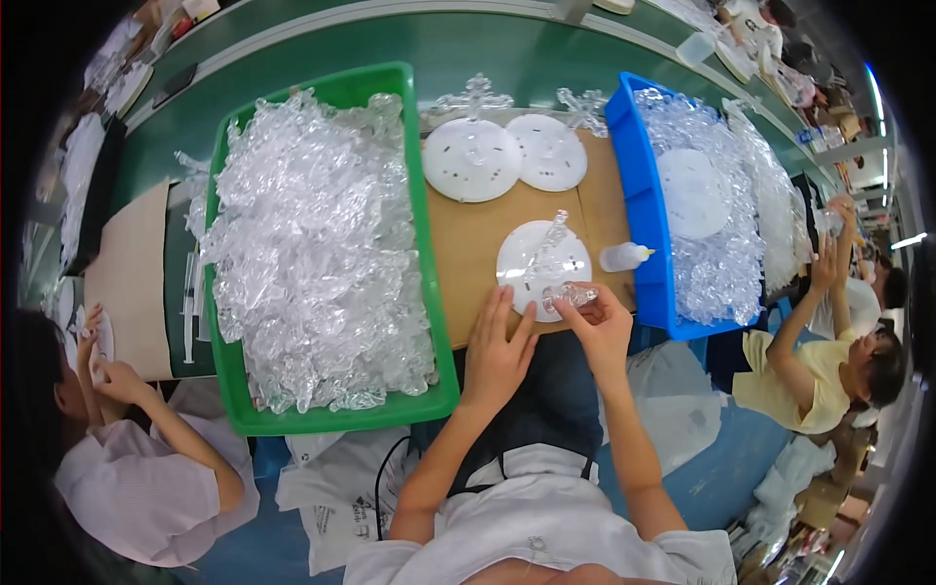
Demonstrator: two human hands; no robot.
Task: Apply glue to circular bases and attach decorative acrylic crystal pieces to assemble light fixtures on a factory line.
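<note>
A round white disc (517, 255) lies on brown cardboard in front of me, with a clear plastic piece (552, 239) standing up from its middle. My left hand (499, 353) rests at the disc's near left edge, fingers stretched out and touching it. Between the thumb and fingers of my right hand (603, 330) is another clear plastic piece (567, 293), held over the disc's near right edge. Beside the disc, to the right, a small white squeeze bottle (622, 257) with a yellow tip lies on its side.
A green bin (421, 244) heaped with clear plastic pieces stands left; a blue bin (651, 229) of similar pieces stands right, a white disc (694, 193) on top. Two discs (471, 161) with clear parts lie behind. People sit at left (156, 468) and right (809, 375).
</note>
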